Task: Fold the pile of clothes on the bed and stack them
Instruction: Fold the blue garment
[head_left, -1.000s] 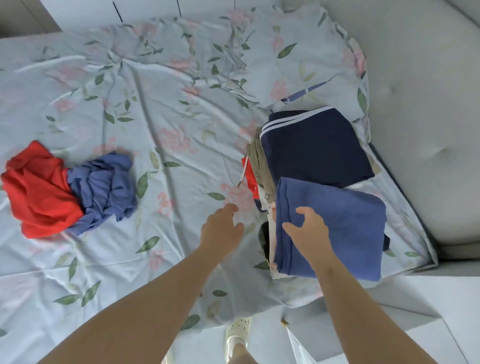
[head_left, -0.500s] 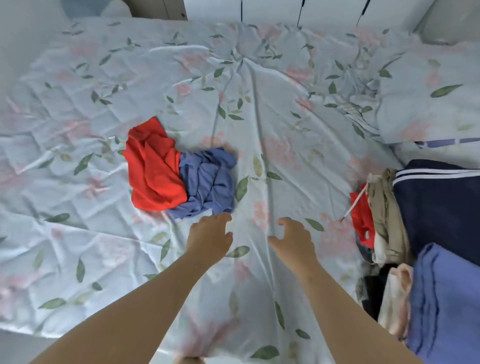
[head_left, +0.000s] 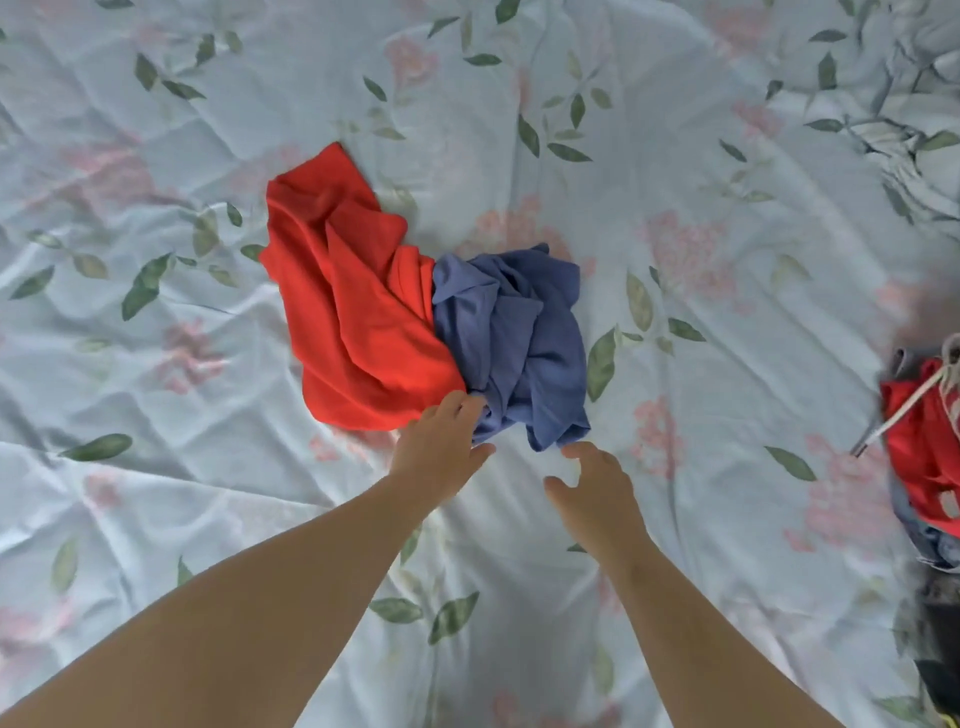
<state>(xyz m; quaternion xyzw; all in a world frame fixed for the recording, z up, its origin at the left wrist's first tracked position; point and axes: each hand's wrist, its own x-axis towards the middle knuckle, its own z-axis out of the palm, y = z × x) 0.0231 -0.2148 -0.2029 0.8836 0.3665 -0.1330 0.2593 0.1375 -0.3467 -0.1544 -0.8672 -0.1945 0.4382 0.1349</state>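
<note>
A crumpled red garment (head_left: 353, 306) and a crumpled blue garment (head_left: 519, 338) lie side by side on the floral bedsheet (head_left: 701, 364). My left hand (head_left: 441, 447) reaches over the near edge of both, its fingertips at the seam where red meets blue, fingers relaxed and holding nothing. A short way below the blue garment's near corner hovers my right hand (head_left: 597, 493), fingers spread and empty. At the right edge shows part of the stack of folded clothes (head_left: 924, 447), red on top with a white drawstring.
The light-blue sheet with pink flowers and green leaves is wrinkled all around. A bunched-up pillow or duvet (head_left: 914, 130) sits at the top right.
The view has swung left from the folded stack to the loose pile. Both hands left the folded blue piece and moved forward to the red and blue garments.
</note>
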